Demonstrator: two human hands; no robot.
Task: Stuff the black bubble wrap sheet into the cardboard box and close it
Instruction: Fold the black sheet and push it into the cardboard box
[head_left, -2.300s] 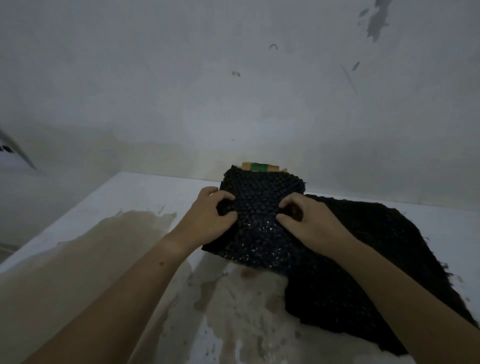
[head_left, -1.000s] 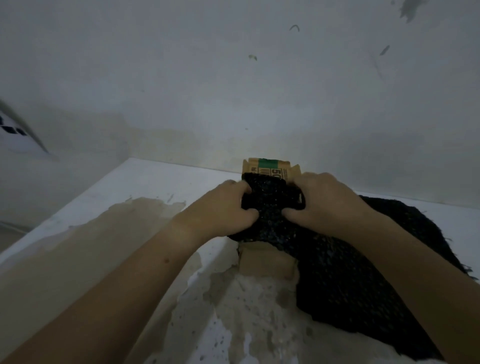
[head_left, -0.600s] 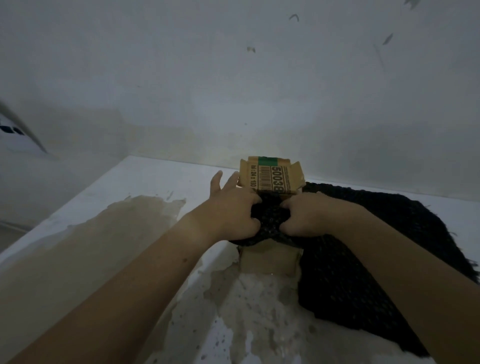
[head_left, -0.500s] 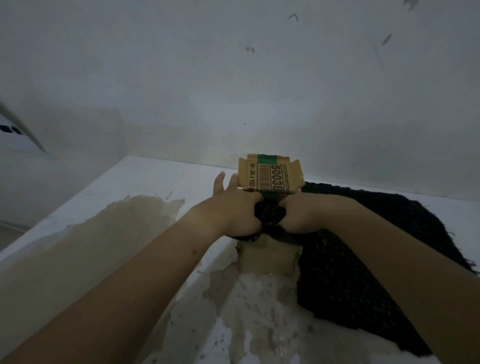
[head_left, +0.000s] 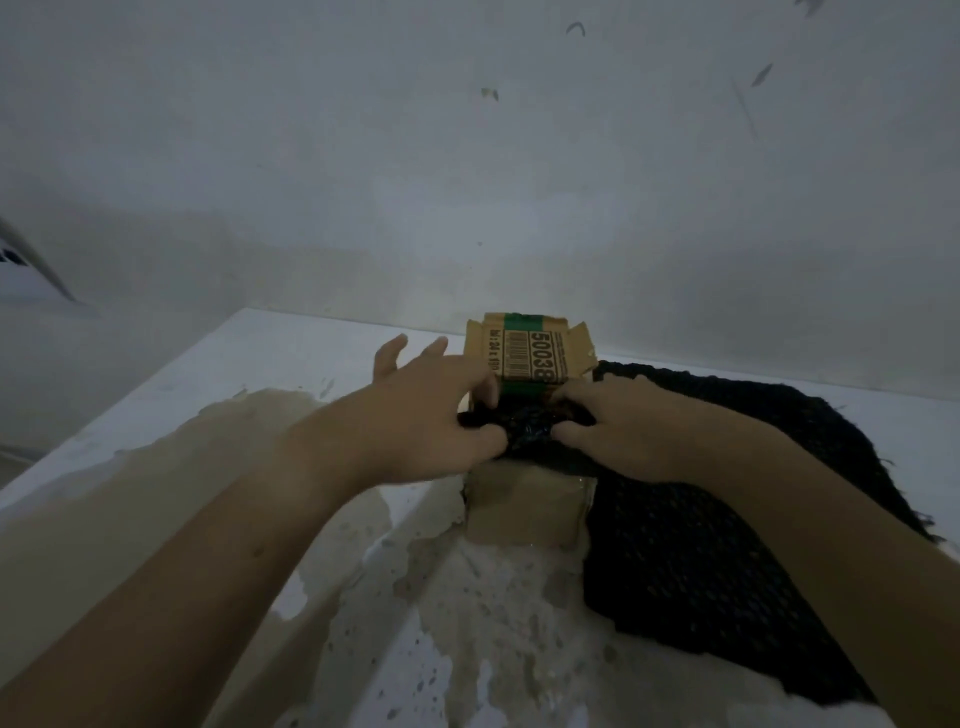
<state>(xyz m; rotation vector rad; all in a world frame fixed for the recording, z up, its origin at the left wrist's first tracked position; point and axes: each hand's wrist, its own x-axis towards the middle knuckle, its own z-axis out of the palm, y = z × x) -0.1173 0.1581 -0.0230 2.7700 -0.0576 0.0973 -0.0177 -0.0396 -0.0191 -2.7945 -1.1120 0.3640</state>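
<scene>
- Left hand (head_left: 431, 415) pinches black bubble wrap sheet (head_left: 701, 519), spare fingers spread; right hand (head_left: 618, 431) grips it.
- Wad between hands, in cardboard box (head_left: 524, 509) mouth; bulk outside, beneath right hand.
- Risk: springy bulk pops back out.

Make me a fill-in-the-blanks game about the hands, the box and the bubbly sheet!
1. The bubble wrap sheet is coloured ____.
2. The upright flap of the cardboard box carries a tape stripe coloured ____.
3. Most of the sheet lies outside the box, on the person's ____ side.
4. The left hand and right hand grip the bunched sheet over the open ____.

Missing words: black; green; right; box.
</scene>
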